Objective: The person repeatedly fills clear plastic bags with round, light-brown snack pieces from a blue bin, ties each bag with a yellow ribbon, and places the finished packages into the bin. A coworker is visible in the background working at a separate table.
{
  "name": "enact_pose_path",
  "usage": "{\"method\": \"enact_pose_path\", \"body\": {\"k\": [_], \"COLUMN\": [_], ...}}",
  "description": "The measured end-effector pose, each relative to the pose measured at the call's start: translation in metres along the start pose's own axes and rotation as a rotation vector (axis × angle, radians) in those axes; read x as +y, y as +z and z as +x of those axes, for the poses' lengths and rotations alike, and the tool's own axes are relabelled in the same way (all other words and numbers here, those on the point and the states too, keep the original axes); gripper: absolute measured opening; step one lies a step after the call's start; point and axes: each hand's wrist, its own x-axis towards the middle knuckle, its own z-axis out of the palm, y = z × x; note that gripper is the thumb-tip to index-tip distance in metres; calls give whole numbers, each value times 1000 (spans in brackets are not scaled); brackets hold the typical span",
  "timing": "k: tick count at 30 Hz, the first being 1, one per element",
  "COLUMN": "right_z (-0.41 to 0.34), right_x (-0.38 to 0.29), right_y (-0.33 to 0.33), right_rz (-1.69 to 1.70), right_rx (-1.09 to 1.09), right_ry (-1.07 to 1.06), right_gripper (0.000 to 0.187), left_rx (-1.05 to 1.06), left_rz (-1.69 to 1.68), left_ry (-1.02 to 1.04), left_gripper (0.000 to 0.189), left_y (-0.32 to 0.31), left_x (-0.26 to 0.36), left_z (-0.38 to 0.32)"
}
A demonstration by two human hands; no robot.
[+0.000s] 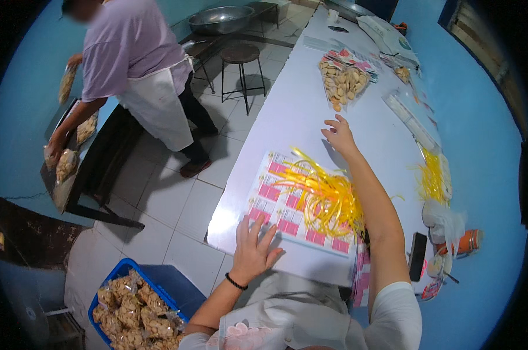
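Note:
My left hand [254, 249], with a dark beaded bracelet at the wrist, rests fingers spread on the near edge of a stack of pink-and-white printed label sheets [264, 179]. A tangled bundle of yellow and orange ribbon strips [329, 201] covers much of the sheets. My right hand [339, 134] reaches forward over the white table [286, 118], fingers apart and holding nothing. Just beyond its fingertips lie clear plastic bags of round, light-brown biscuits [342, 83], with printed labels at their far ends.
A blue crate [135, 264] of packed bags stands on the floor at lower left. A co-worker [146, 74] in a white apron handles bags at a side bench [84, 170]. Behind are a stool [241, 54] and a metal basin [221, 19]. Yellow ribbons [432, 175] and an orange-filled jar [463, 243] line the wall.

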Motion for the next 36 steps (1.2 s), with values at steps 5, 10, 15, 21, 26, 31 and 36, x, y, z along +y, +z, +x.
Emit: {"method": "enact_pose_path", "body": {"k": [5,10,15,21,26,31,36], "right_z": [63,105,104,70,-20,-141,-247], "right_x": [6,4,-17,-108,-212,-280,-285], "right_y": [36,47,26,-78,-155,-189,-189], "right_rz": [83,110,80,180,467,547,660], "right_rx": [153,132,312,458,309,-46,-157], "right_ry": [62,129,11,-268,-489,-682,-617], "right_gripper": [52,50,28,17,16,13,12], "left_rx": [3,-49,-41,-8,93,21,-403], "left_rz": [-44,-28,-55,-59,-277,-1184,-1567], "left_ry": [-45,-64,-61,-58,-78,-294,-191], "left_gripper": [62,53,53,56,50,77,126], "left_y": [6,5,3,8,-7,-41,-58], "left_x": [-5,-6,-5,-4,-7,4,60], "left_z": [-1,-3,-1,-1,9,13,-29]}}
